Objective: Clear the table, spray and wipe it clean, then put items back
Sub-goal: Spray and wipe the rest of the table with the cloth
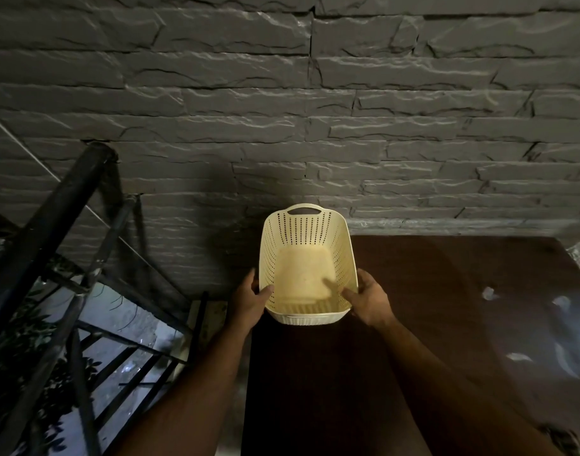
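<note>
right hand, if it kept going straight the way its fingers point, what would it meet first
The right hand already grips the cream perforated plastic basket; straight on, its fingers would press into the basket's right wall. Beyond that stands the grey stone-brick wall, though depth is unclear.

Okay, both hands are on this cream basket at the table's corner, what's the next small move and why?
Probably set the cream basket down flat on the dark table. The left hand and right hand grip its near rim on either side, it looks empty, and it hangs tilted over the far-left corner by the stone wall, partly past the edge.
</note>
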`<action>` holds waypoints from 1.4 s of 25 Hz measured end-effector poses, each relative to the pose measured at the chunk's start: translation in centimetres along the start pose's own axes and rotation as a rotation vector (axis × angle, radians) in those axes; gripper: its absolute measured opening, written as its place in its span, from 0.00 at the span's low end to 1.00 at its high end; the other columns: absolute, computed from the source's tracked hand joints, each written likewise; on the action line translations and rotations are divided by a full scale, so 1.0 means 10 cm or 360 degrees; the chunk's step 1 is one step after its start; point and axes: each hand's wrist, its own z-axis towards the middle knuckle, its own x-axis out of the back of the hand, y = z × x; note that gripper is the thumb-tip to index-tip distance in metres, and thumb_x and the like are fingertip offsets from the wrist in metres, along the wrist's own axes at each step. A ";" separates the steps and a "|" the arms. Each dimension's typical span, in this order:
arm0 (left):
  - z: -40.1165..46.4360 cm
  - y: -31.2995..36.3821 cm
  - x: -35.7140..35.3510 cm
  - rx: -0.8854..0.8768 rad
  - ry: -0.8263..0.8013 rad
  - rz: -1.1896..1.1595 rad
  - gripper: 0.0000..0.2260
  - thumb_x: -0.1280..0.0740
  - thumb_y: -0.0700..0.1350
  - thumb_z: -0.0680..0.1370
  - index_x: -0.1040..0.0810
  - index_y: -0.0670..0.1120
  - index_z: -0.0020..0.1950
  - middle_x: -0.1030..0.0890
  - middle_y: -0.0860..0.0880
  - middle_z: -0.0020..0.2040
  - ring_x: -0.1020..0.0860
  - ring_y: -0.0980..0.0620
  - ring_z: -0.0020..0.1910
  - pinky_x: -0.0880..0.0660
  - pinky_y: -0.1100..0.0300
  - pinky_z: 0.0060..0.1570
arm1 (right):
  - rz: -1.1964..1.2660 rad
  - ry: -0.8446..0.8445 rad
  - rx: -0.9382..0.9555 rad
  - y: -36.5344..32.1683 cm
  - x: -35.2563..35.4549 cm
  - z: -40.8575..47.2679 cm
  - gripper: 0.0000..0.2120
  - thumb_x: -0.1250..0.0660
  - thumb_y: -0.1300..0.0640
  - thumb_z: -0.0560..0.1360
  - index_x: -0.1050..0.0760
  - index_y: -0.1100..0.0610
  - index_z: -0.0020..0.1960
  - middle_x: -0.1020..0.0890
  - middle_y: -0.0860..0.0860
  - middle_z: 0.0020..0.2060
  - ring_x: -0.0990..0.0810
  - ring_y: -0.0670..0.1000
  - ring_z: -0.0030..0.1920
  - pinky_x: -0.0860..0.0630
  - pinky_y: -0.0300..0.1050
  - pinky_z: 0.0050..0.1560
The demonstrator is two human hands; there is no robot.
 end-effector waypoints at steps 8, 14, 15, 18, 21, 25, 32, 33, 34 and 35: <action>-0.34 0.24 -0.05 -0.0431 0.0442 0.0332 0.23 0.34 0.46 0.78 0.32 0.47 0.72 0.28 0.44 0.69 0.30 0.45 0.67 0.28 0.48 0.63 | -0.0223 0.0086 0.0037 0.00 0.05 -0.19 0.60 0.34 0.21 0.54 0.42 0.52 0.77 0.30 0.55 0.72 0.25 0.57 0.65 0.25 0.56 0.63; -0.57 0.47 -0.37 -0.0987 0.0581 0.0426 0.09 0.31 0.40 0.76 0.19 0.43 0.55 0.20 0.45 0.57 0.25 0.46 0.60 0.27 0.51 0.58 | -0.0330 0.0280 0.0117 0.01 0.24 -0.44 0.39 0.30 0.39 0.70 0.38 0.53 0.75 0.35 0.57 0.73 0.31 0.56 0.70 0.32 0.51 0.67; -0.62 0.49 -0.46 -0.1055 0.0578 0.0428 0.08 0.31 0.39 0.75 0.18 0.43 0.54 0.19 0.46 0.55 0.25 0.46 0.58 0.27 0.52 0.57 | -0.0331 0.0310 0.0133 0.03 0.30 -0.49 0.38 0.29 0.40 0.71 0.37 0.53 0.75 0.35 0.56 0.73 0.30 0.56 0.70 0.32 0.49 0.66; -0.78 0.58 -0.74 -0.1213 0.0559 0.0435 0.07 0.31 0.39 0.75 0.18 0.45 0.52 0.18 0.48 0.52 0.23 0.48 0.54 0.29 0.57 0.54 | -0.0373 0.0374 0.0171 0.10 0.50 -0.63 0.33 0.30 0.43 0.73 0.34 0.52 0.73 0.34 0.55 0.73 0.30 0.54 0.69 0.32 0.47 0.66; -1.02 0.66 -1.08 -0.1351 0.0462 0.0469 0.07 0.31 0.38 0.74 0.18 0.44 0.52 0.17 0.47 0.51 0.22 0.48 0.52 0.26 0.54 0.52 | -0.0406 0.0444 0.0185 0.23 0.78 -0.81 0.28 0.30 0.46 0.74 0.31 0.51 0.71 0.32 0.54 0.71 0.29 0.53 0.67 0.31 0.45 0.65; -1.27 0.72 -1.48 -0.1409 0.0361 0.0499 0.07 0.32 0.40 0.75 0.18 0.45 0.52 0.18 0.49 0.50 0.21 0.49 0.51 0.24 0.52 0.53 | -0.0468 0.0469 0.0194 0.42 1.18 -1.03 0.25 0.31 0.47 0.75 0.30 0.51 0.70 0.32 0.53 0.70 0.29 0.51 0.66 0.32 0.42 0.63; -2.07 0.89 -2.38 -0.1299 0.0167 0.0613 0.11 0.36 0.45 0.78 0.21 0.49 0.59 0.21 0.51 0.57 0.24 0.54 0.57 0.25 0.53 0.57 | -0.0539 0.0536 0.0225 0.87 2.14 -1.55 0.24 0.32 0.47 0.75 0.29 0.52 0.69 0.30 0.54 0.69 0.27 0.52 0.64 0.32 0.41 0.60; -2.17 0.91 -2.49 -0.1286 0.0151 0.0638 0.11 0.36 0.46 0.79 0.22 0.50 0.60 0.21 0.51 0.58 0.25 0.55 0.58 0.25 0.54 0.58 | -0.0550 0.0538 0.0229 0.91 2.27 -1.62 0.24 0.32 0.47 0.75 0.29 0.52 0.69 0.30 0.54 0.69 0.27 0.52 0.64 0.32 0.41 0.60; -2.29 0.93 -2.62 -0.1274 0.0135 0.0656 0.12 0.37 0.46 0.79 0.23 0.50 0.61 0.22 0.52 0.59 0.25 0.55 0.59 0.25 0.55 0.59 | -0.0568 0.0551 0.0234 0.96 2.41 -1.71 0.24 0.32 0.47 0.75 0.29 0.52 0.69 0.30 0.53 0.68 0.27 0.51 0.63 0.31 0.41 0.59; -2.42 0.95 -2.77 -0.1274 0.0117 0.0666 0.12 0.37 0.47 0.79 0.23 0.51 0.62 0.22 0.52 0.59 0.25 0.56 0.59 0.26 0.56 0.59 | -0.0594 0.0575 0.0246 1.01 2.56 -1.81 0.24 0.32 0.47 0.75 0.29 0.51 0.69 0.30 0.53 0.68 0.26 0.51 0.62 0.31 0.40 0.57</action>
